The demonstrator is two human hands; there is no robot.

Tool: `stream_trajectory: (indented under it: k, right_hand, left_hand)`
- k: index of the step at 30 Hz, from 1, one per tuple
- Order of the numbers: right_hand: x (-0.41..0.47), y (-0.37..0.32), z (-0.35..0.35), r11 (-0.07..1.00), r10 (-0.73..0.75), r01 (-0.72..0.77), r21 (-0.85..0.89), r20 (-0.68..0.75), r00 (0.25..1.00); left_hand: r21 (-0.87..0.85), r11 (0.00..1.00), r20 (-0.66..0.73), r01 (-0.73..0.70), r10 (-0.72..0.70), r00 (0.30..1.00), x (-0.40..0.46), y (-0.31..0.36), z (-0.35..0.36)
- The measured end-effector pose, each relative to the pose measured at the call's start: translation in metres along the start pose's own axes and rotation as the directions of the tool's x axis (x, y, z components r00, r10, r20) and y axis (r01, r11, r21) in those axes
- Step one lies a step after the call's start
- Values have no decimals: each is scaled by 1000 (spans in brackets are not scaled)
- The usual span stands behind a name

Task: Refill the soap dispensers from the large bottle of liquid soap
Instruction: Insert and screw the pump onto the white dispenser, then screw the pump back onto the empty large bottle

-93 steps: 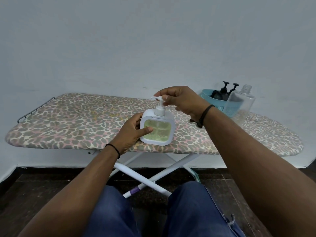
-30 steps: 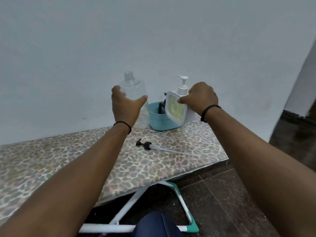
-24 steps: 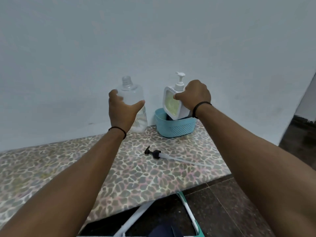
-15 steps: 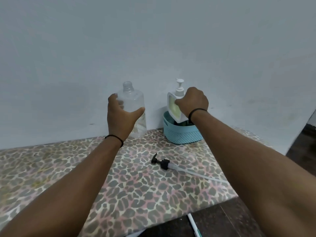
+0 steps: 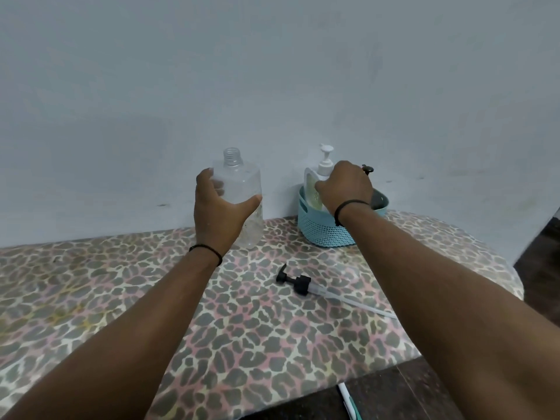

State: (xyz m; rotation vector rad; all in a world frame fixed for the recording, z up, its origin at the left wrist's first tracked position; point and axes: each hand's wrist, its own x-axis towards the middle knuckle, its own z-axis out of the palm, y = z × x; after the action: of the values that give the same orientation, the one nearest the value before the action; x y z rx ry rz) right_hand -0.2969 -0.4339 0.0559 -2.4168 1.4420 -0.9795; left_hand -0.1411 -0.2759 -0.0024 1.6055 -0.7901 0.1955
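Head view: the left hand [image 5: 219, 212] grips a clear bottle [image 5: 241, 201] with its neck uncapped, standing upright on the leopard-print ironing board [image 5: 242, 328] by the wall. The right hand [image 5: 344, 186] holds a white soap dispenser [image 5: 312, 189] with yellowish liquid, sitting in the blue basket [image 5: 324, 231]. A black pump [image 5: 295, 281] with its tube lies on the board between the forearms.

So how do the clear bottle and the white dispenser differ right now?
The clear bottle has a bare threaded neck; the white dispenser has its pump on. The bottle looks nearly empty, the dispenser shows yellowish soap. The bottle stands on the board, the dispenser in the blue basket. Each is gripped by one hand.
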Motion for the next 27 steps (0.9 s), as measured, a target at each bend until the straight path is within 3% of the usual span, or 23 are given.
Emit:
stream_trajectory:
  k: [6,17,23,25,27]
  right_hand:
    - [-7,9,27,997,17,-17,-77,1,1000]
    - [-17,18,39,971,2,-32,-238,-122,992]
    - [-22,18,33,976,29,-44,-214,-71,997]
    - [-30,18,29,985,34,-53,-164,-114,993]
    - [-42,18,23,997,-56,44,-60,-216,975]
  left_hand:
    - [9,1000,11,-5,5,1000,0,-9,3]
    - [1,1000,28,12,-12,1000,-9,-16,7]
    - [-1,1000,30,24,-24,999,-12,-12,3]
    - [-3,1000,28,23,-22,999,-13,-9,0]
    - [-3,1000,17,20,-20,1000,-13,-6,-4]
